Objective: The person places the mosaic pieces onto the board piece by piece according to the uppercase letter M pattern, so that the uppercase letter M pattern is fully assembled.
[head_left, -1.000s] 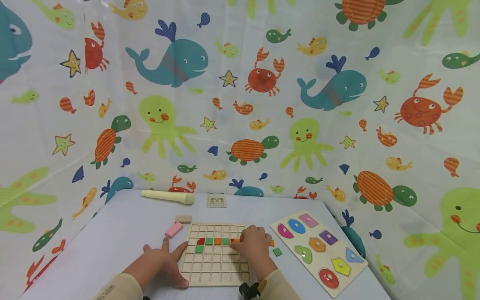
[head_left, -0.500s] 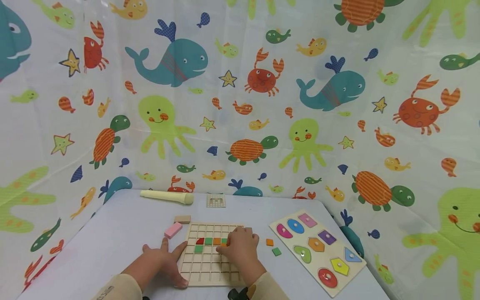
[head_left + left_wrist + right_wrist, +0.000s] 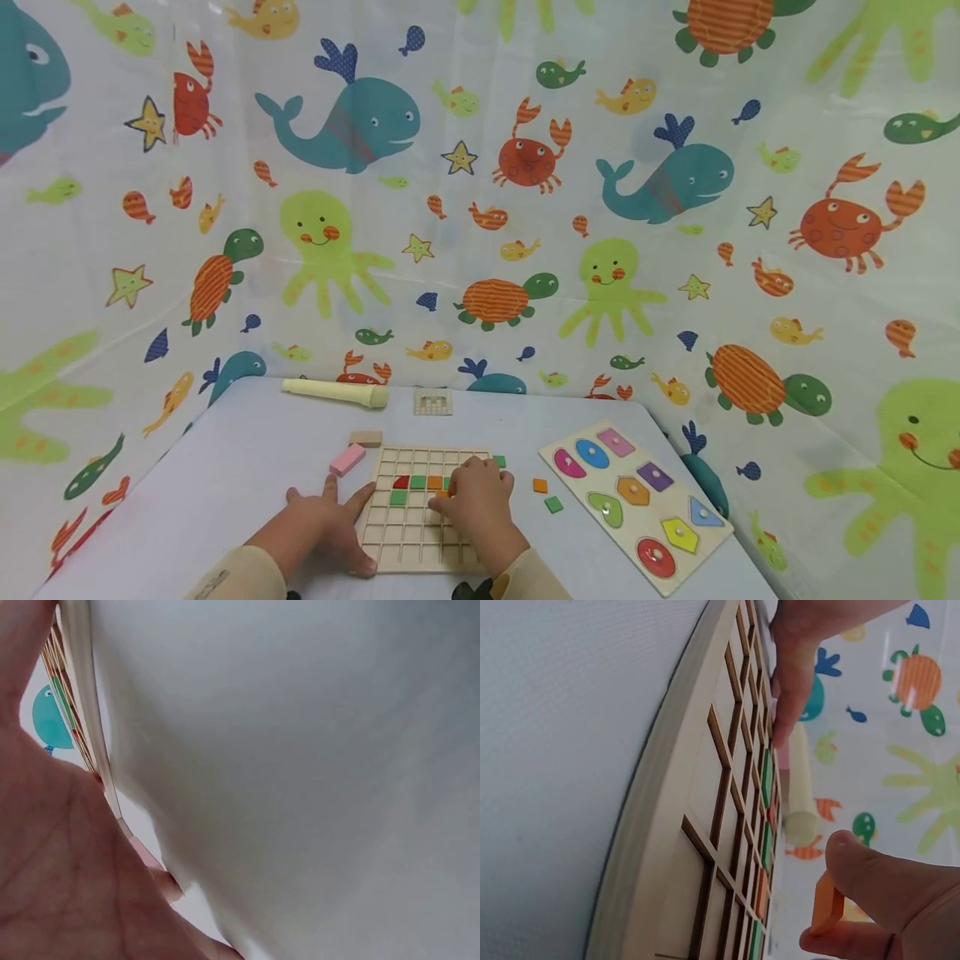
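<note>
Right hand point(image 3: 480, 502) has shifted left over the wooden grid board point(image 3: 420, 546) since a second ago. It pinches an orange tile point(image 3: 828, 904) between thumb and finger, over the grid near the tile row. Risks: a tilted release could leave it on a divider; fingertips could knock the adjacent green tile point(image 3: 447, 482). Left hand point(image 3: 324, 518), fingers spread, holds nothing, braces the board's left edge; slack pressure could let it slide.
</note>
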### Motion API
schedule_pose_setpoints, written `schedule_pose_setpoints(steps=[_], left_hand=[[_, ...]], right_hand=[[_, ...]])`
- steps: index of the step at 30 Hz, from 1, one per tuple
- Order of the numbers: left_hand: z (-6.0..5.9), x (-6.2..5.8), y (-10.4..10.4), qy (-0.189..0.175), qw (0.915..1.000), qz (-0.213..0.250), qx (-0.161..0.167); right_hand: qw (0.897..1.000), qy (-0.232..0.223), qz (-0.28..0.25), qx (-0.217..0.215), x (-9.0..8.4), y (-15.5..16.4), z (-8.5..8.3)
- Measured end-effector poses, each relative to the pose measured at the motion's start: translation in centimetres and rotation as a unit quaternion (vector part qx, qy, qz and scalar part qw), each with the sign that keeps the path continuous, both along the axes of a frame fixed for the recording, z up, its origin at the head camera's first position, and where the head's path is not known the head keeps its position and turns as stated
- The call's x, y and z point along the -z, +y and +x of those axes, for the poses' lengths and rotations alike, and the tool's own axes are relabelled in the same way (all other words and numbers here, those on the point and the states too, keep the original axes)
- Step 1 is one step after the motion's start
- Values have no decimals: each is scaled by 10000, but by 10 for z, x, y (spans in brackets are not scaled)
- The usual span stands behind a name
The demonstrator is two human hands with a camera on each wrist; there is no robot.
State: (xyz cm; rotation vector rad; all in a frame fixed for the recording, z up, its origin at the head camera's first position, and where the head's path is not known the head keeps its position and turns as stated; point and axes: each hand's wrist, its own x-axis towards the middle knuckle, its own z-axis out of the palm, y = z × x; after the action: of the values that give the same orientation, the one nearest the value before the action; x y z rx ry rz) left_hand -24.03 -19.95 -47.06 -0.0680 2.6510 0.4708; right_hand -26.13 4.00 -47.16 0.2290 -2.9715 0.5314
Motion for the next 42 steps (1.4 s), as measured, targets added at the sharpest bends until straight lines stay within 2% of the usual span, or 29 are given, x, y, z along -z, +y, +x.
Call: schedule_pose_setpoints(steps=[7, 16, 23, 32, 42], left_hand=[[3, -4, 2, 33, 9999, -114, 76], [13, -12, 4, 148, 9996, -174, 180], [8, -9, 2, 88, 9999, -111, 56], [5, -6, 3, -48, 10000, -64, -47], [4, -8, 3, -85, 9999, -70, -68]], right_hand=[[9999, -113, 111, -1, 4, -3, 0], [9989, -74, 311, -342, 7, -16, 3], [9962, 81, 637, -580, 12, -32, 5], [9930, -51, 919, -742, 17, -49, 4], [9935, -77, 1007, -517, 12, -66, 0]])
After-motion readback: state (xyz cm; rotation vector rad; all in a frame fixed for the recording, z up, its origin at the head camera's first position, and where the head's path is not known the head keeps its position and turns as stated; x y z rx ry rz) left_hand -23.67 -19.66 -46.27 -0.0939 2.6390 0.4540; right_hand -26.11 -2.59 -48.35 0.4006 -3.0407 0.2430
